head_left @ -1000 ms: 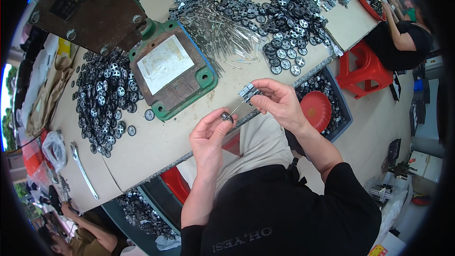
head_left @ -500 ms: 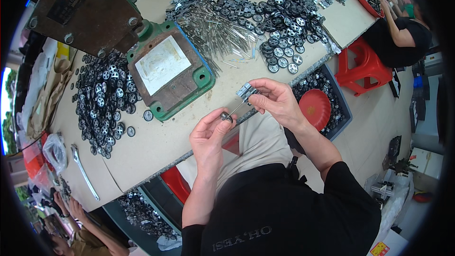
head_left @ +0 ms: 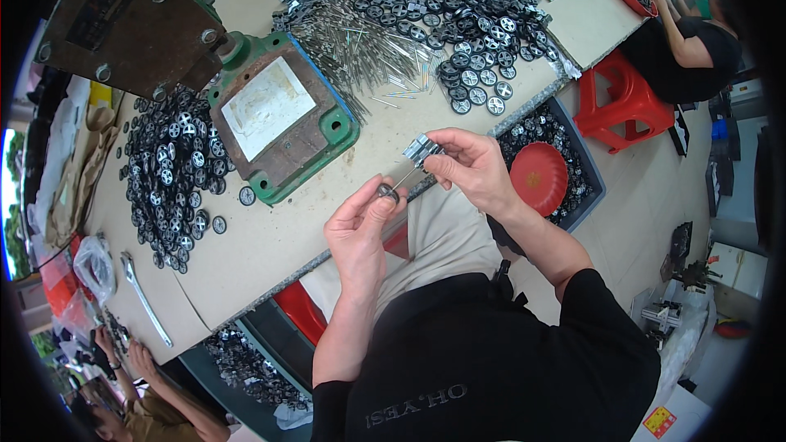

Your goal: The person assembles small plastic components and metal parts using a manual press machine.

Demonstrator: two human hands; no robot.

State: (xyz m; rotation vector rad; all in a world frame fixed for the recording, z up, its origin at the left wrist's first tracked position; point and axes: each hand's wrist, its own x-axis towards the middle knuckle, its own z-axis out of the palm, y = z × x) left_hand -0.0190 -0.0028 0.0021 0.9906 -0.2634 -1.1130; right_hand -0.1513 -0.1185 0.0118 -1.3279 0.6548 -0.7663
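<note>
Between thumb and fingers, my left hand (head_left: pixel 360 225) pinches a small toy wheel (head_left: pixel 387 192) with a black tyre. A thin metal axle (head_left: pixel 404 178) runs from that wheel up to a small grey block-like part (head_left: pixel 422 149). My right hand (head_left: pixel 475 168) is closed on this grey part by its near end. Both hands hover over the table's front edge, above my lap. Where the axle meets the grey part, my fingers partly hide it.
A green press (head_left: pixel 270 110) stands on the table, with a loose wheel pile (head_left: pixel 176 164) at its left. Behind lie heaps of axles (head_left: pixel 352 49) and more wheels (head_left: pixel 483 49). A wrench (head_left: pixel 147 299) lies front left. A red bowl (head_left: pixel 539 180) sits in a grey bin at right. Two people work nearby.
The whole view has shifted slightly. My hands keep their grips on the wheel and the grey part, with the axle still between them.
</note>
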